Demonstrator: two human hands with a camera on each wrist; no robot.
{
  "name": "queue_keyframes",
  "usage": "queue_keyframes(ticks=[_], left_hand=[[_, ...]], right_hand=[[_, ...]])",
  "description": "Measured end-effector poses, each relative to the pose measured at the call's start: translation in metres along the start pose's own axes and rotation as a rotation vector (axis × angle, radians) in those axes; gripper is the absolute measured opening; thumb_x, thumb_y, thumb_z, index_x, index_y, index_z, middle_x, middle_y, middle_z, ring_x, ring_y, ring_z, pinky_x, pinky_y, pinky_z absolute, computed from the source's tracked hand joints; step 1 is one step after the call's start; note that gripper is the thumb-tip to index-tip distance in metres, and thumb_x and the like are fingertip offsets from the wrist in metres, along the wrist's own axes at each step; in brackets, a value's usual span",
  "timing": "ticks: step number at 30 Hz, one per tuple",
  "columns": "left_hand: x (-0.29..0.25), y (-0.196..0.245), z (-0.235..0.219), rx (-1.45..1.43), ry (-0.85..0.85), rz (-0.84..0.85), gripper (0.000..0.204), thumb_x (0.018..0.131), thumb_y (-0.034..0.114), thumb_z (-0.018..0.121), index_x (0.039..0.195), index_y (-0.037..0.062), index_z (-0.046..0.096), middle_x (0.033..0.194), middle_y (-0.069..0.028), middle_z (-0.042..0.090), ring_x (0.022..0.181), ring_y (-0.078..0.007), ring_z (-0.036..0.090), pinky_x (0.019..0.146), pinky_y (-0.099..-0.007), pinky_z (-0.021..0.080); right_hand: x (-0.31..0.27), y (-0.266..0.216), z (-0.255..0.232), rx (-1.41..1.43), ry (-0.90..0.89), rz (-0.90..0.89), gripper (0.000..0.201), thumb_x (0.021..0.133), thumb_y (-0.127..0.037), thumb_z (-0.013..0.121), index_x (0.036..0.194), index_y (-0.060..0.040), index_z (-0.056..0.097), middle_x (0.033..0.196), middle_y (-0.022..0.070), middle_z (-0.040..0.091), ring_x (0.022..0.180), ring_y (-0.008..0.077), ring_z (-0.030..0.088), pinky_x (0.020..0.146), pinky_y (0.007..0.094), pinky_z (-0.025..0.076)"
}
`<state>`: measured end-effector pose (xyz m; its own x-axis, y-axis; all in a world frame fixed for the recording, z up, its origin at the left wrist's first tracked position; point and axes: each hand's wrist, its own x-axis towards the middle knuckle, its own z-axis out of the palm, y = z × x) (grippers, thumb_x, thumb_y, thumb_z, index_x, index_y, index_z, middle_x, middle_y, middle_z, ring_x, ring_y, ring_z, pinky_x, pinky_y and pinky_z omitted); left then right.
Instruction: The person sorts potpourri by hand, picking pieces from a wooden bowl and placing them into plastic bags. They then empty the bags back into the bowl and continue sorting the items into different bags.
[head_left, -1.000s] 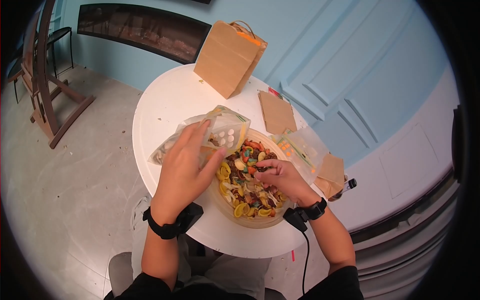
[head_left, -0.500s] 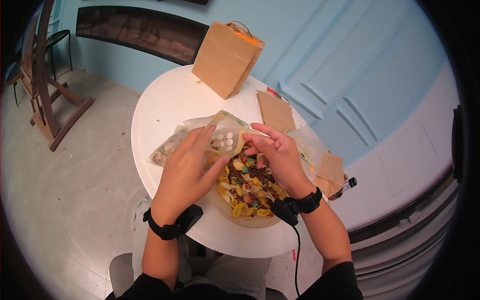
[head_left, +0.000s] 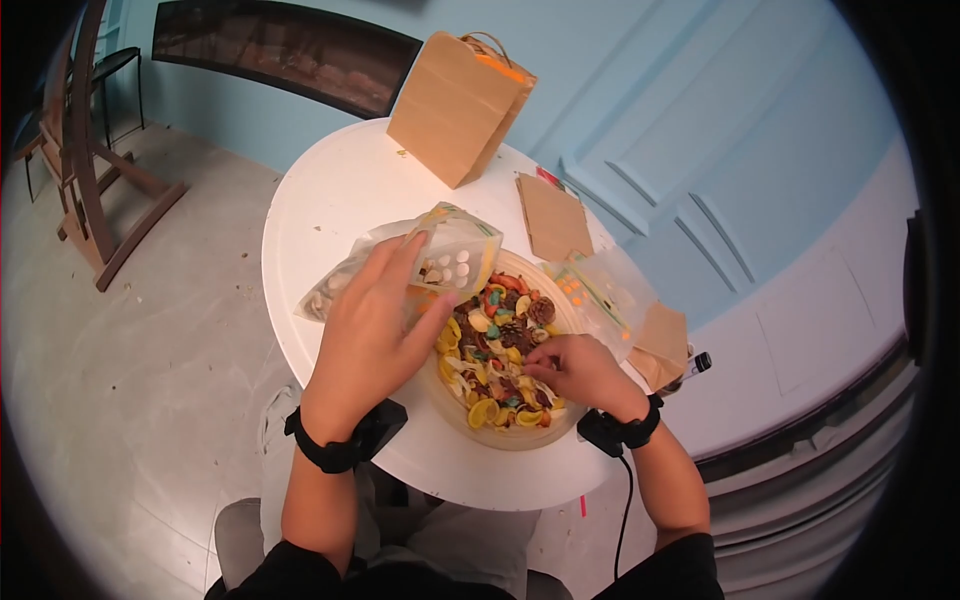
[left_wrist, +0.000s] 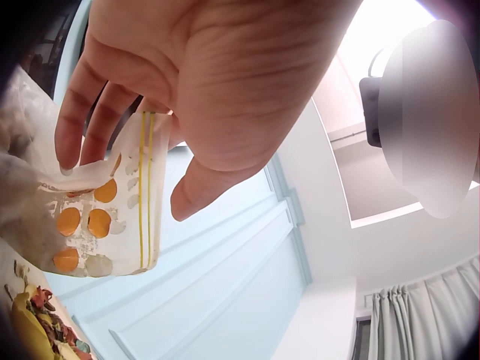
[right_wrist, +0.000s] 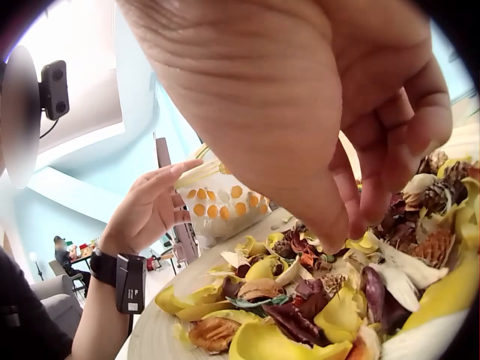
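Observation:
A round pale bowl (head_left: 515,440) is filled with potpourri (right_wrist: 292,300): yellow peels, dark red petals, pine cones and green bits. My right hand (head_left: 585,373) is low over it, thumb and fingertips brought together on a small piece of potpourri (right_wrist: 364,243), which is mostly hidden by the fingers. On the bowl's left, a translucent zip bag (head_left: 458,262) with round spots and a yellow seal leans over the rim. My left hand (head_left: 368,320) lies along this bag, fingers extended against its mouth and thumb spread away in the left wrist view.
A brown paper bag (head_left: 460,105) stands at the back of the white table (head_left: 340,190). Folded brown paper (head_left: 555,218), a second clear bag (head_left: 600,290) and another brown paper piece (head_left: 660,345) line the right edge. A blue panelled wall (head_left: 720,180) borders that side.
My right hand went from the bowl up to the zip bag's mouth, then came back down into the potpourri. The left hand has stayed at the bag.

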<state>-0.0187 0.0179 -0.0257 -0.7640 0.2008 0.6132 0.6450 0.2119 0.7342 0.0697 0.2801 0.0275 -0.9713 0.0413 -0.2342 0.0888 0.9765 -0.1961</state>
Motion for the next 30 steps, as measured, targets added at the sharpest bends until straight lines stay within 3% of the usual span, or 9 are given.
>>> queue_keyframes(ticks=[7,16,19,22,25,29,30], left_hand=[[0.000,0.002,-0.001,0.015,-0.002,-0.008,0.057,0.092,0.022,0.074,0.140,-0.0007,0.055,0.131,-0.0170,0.062,0.095,-0.0256,0.065,0.073,-0.0304,0.054],[0.001,0.001,0.001,0.007,-0.014,-0.019,0.057,0.091,0.020,0.074,0.140,-0.0009,0.055,0.128,-0.0167,0.063,0.096,-0.0253,0.065,0.073,-0.0305,0.054],[0.000,0.000,0.002,0.007,-0.008,-0.007,0.056,0.091,0.020,0.074,0.140,-0.0011,0.055,0.128,-0.0168,0.063,0.098,-0.0254,0.065,0.074,-0.0307,0.054],[0.000,0.001,0.002,-0.004,-0.004,-0.007,0.056,0.091,0.020,0.074,0.139,-0.0015,0.055,0.128,-0.0170,0.063,0.099,-0.0261,0.065,0.075,-0.0313,0.054],[0.000,-0.001,0.003,0.004,0.000,0.007,0.055,0.091,0.020,0.074,0.138,-0.0016,0.055,0.127,-0.0174,0.063,0.100,-0.0273,0.065,0.075,-0.0319,0.054],[0.000,0.004,0.004,-0.020,-0.026,-0.004,0.055,0.091,0.019,0.074,0.138,-0.0008,0.056,0.126,-0.0175,0.064,0.101,-0.0285,0.065,0.075,-0.0324,0.054],[0.000,0.005,0.005,-0.025,-0.029,-0.003,0.054,0.090,0.018,0.074,0.136,-0.0027,0.056,0.126,-0.0190,0.063,0.104,-0.0326,0.065,0.081,-0.0359,0.054]], right_hand=[[0.013,0.013,0.020,-0.007,-0.060,-0.048,0.026,0.088,-0.026,0.078,0.103,-0.0059,0.072,0.080,0.0086,0.071,0.077,0.0260,0.068,0.066,0.0367,0.051],[0.016,0.012,0.014,0.543,0.128,0.056,0.018,0.085,-0.013,0.085,0.089,-0.0012,0.071,0.078,-0.0009,0.069,0.067,0.0061,0.060,0.061,0.0219,0.049],[0.018,0.010,0.012,0.609,0.161,0.092,0.015,0.087,-0.010,0.082,0.092,0.0001,0.073,0.079,0.0010,0.070,0.070,0.0053,0.062,0.062,0.0219,0.050],[0.023,0.015,0.018,0.829,0.213,0.005,0.018,0.092,-0.012,0.078,0.104,0.0011,0.073,0.082,0.0017,0.072,0.071,0.0051,0.063,0.061,0.0203,0.049],[0.021,0.000,0.008,0.946,0.181,0.086,0.023,0.097,-0.014,0.071,0.114,0.0014,0.071,0.090,0.0034,0.074,0.072,0.0060,0.064,0.061,0.0190,0.049],[0.029,-0.011,-0.003,1.089,0.200,0.013,0.030,0.101,-0.016,0.067,0.125,0.0017,0.066,0.103,0.0061,0.074,0.081,0.0071,0.065,0.063,0.0197,0.050],[0.030,-0.021,-0.010,1.153,0.200,0.000,0.033,0.101,-0.017,0.066,0.128,0.0026,0.065,0.107,0.0070,0.074,0.085,0.0078,0.065,0.065,0.0208,0.051]])
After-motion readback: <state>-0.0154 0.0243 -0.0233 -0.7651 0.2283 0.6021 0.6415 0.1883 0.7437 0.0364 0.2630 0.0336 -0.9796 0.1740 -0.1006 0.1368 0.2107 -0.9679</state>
